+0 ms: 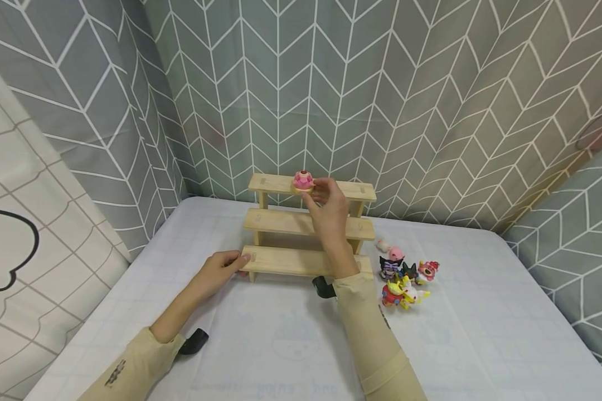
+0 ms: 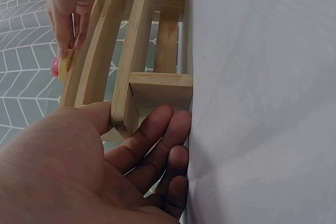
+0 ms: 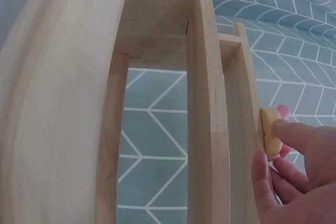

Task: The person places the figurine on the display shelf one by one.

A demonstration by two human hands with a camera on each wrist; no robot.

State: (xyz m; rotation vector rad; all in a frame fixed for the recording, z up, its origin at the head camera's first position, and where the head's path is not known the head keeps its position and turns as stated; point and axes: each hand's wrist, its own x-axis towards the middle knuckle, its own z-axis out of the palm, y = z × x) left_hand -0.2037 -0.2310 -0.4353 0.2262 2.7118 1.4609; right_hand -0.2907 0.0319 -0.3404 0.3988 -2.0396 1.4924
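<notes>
Where the wooden shelf [image 1: 281, 221] stands: toward the far edge of the white tablecloth [image 1: 281, 356], three stepped boards rising toward the patterned curtain [image 1: 291, 111] behind it.
Pink toy: at the shelf's top board [image 1: 351, 190], left of that board's right end; the head view shows its pink, tiered top, while the right wrist view shows the yellow base [image 3: 271, 135] side-on, seemingly against the wood.
Right hand [image 1: 329, 214]: reaching over the lower boards of the shelf, it pinches the toy; the right wrist view shows the thumb on the yellow base.
Left hand [image 1: 219, 273]: it grips the left end of the shelf's bottom board [image 1: 286, 260]. From the head only the thumb on top shows clearly; the left wrist view reveals the other fingers curled below, near the end support.
Figurines [image 1: 390, 268]: grouped on the cloth just right of the shelf, in black, pink, red, yellow and white; only the head view has them.
Sleeves [image 1: 366, 323]: beige, in front of the shelf, seen from the head alone.
Underside of the shelf: both wrist views show supports and gaps between boards that the head view mostly hides.
</notes>
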